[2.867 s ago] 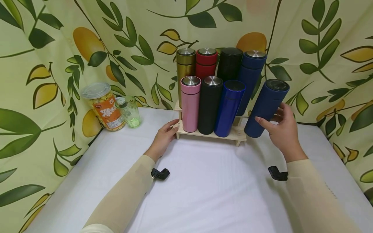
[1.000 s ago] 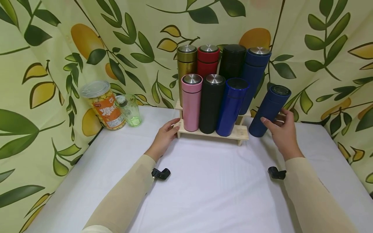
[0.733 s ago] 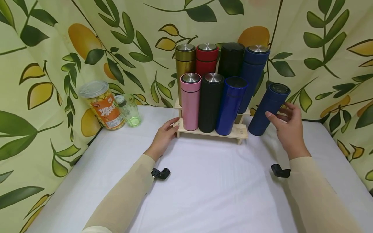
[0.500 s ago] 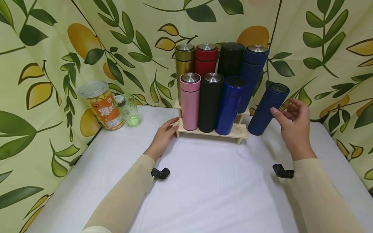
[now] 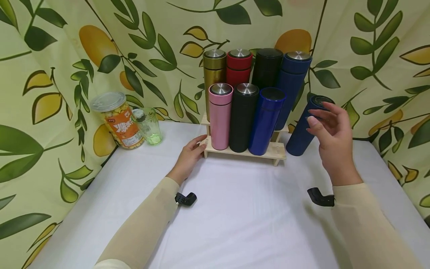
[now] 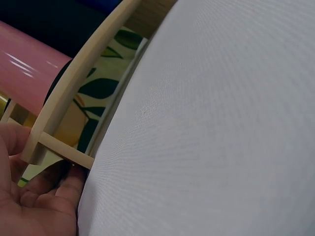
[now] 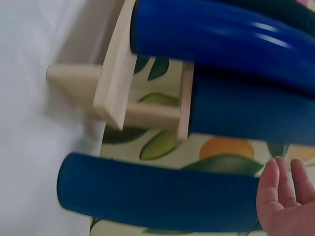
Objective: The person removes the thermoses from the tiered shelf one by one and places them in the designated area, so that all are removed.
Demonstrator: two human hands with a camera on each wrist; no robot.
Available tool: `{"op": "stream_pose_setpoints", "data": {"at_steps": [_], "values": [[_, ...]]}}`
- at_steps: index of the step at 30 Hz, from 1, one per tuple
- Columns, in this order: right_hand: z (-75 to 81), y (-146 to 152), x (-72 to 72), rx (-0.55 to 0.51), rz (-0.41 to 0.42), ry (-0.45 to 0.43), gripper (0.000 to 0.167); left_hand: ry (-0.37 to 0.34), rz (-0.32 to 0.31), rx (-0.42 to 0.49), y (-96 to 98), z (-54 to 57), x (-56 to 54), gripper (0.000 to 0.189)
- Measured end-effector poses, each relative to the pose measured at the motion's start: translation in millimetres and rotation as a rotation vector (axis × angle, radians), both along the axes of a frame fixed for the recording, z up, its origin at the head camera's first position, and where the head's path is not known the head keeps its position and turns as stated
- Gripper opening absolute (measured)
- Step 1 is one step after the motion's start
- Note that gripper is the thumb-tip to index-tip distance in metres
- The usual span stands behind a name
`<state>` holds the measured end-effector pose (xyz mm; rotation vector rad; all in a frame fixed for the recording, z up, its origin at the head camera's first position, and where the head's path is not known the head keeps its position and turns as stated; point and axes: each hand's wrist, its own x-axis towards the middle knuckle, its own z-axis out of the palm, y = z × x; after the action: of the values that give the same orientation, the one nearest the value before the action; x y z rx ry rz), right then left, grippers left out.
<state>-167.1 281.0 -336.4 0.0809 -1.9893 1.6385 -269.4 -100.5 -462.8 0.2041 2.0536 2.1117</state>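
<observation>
A two-tier wooden rack (image 5: pixel 277 150) bears several thermos bottles. My left hand (image 5: pixel 189 157) holds its left end; in the left wrist view, thumb and fingers lie around the shelf's corner. On the lower step stand a pink thermos (image 5: pixel 220 123), a black thermos (image 5: pixel 242 123) and a glossy blue thermos (image 5: pixel 266 129). A matte navy thermos (image 5: pixel 300 132) stands on the table just right of the rack. My right hand (image 5: pixel 337 144) is raised in front of its upper part, fingers spread and loosely bent, holding nothing. The right wrist view shows the fingertips (image 7: pixel 268 172) overlapping that thermos's upper end.
Behind, on the upper step, are gold (image 5: pixel 215 74), red (image 5: pixel 239 71), black (image 5: pixel 267 71) and navy (image 5: pixel 292 82) thermoses. A popcorn jar (image 5: pixel 122 127) and a green-tinted glass (image 5: pixel 149 129) stand at the left. A leaf-patterned curtain (image 5: pixel 141 22) closes off the white table's back and sides.
My right hand first moved the navy thermos rightward, away from the rack, then let go; its fingers opened and it rose towards the lid. My left hand stayed on the rack.
</observation>
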Motion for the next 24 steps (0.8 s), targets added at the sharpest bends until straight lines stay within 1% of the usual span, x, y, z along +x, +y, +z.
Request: {"op": "stream_pose_setpoints", "data": {"at_steps": [2, 6, 11, 17, 24], "values": [[-0.7, -6, -0.6, -0.003, 0.059, 0.01, 0.058, 0.003, 0.0, -0.001, 0.4, 0.1, -0.2, 0.047], [-6.1, -18, -4.5, 0.049, 0.118, 0.0, 0.06, 0.005, -0.004, -0.005, 0.6, -0.9, -1.2, 0.047], [-18.3, -32, -9.9, 0.115, 0.125, -0.068, 0.067, 0.004, -0.004, -0.001, 0.6, -1.3, -1.7, 0.047], [-32.5, -45, -20.6, 0.095, 0.149, -0.145, 0.078, 0.006, -0.009, 0.017, 1.0, -1.7, -1.7, 0.047], [-40.8, -59, -32.3, 0.055, 0.153, -0.168, 0.081, 0.006, -0.009, 0.004, -0.1, -1.7, -1.4, 0.047]]}}
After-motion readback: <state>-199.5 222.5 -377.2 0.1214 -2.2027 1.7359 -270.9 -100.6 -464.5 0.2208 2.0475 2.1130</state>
